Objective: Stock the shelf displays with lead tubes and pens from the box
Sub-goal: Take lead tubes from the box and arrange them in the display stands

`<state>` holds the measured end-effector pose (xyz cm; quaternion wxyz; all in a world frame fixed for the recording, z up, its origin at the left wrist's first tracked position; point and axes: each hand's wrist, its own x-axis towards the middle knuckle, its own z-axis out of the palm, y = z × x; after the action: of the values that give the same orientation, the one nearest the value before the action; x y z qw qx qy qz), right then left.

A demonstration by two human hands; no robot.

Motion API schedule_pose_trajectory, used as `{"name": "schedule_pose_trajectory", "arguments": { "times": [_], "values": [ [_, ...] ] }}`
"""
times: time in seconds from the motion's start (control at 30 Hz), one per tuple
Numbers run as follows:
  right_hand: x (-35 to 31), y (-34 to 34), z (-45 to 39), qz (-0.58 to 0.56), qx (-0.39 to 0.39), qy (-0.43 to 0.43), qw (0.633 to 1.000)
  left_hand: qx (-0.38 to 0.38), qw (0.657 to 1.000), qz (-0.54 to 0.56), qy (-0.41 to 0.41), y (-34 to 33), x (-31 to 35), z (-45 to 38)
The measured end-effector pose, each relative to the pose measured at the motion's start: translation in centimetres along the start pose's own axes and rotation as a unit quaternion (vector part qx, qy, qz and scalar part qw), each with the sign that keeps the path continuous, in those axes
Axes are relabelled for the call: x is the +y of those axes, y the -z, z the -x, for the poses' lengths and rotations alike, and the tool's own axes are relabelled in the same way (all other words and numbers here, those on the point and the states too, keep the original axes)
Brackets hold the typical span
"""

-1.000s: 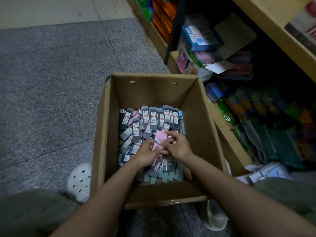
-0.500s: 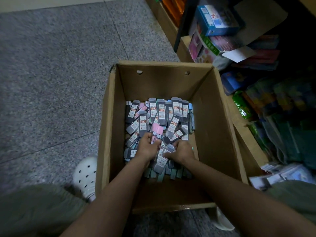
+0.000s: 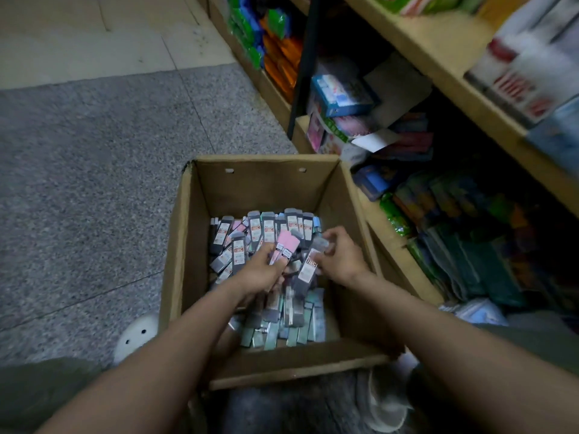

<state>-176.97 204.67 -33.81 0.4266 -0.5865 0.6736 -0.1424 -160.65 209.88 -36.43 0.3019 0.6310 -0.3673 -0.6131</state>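
Cardboard box [image 3: 188, 245] walls close around both hands' fingers clutching lead tubes [image 3: 283, 245].

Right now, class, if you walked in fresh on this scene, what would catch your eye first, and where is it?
First, the open cardboard box on the grey floor, heaped with lead tubes. Over the heap, the left hand grips a bundle with pink tubes on top, while the right hand pinches a grey tube. To the right, shelves hold colourful packets.

Bare forearms, olive-green trousers [image 3: 47, 389], white perforated clog [image 3: 136, 335] on the left foot
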Motion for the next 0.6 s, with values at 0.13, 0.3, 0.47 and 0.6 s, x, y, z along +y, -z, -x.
{"name": "schedule_pose_trajectory", "arguments": {
  "times": [0.13, 0.3, 0.47, 0.6],
  "values": [
    [-5.5, 7.9, 1.6, 0.032, 0.094, 0.120, 0.988, -0.026, 0.995, -0.055, -0.080, -0.1, 8.2, 1.6],
    [-10.2, 16.8, 5.2, 0.038, 0.184, 0.204, 0.961, -0.056, 0.975, -0.135, -0.169, -1.8, 17.5, 3.9],
    [-10.9, 22.5, 8.8, 0.038, 0.242, 0.214, 0.946, -0.078, 0.976, -0.015, -0.202, -5.6, 23.1, 5.3],
    [-10.4, 26.0, 11.2, 0.043, 0.275, 0.212, 0.937, -0.145, 0.965, 0.040, -0.215, -9.3, 25.1, 5.7]
  ]
}}
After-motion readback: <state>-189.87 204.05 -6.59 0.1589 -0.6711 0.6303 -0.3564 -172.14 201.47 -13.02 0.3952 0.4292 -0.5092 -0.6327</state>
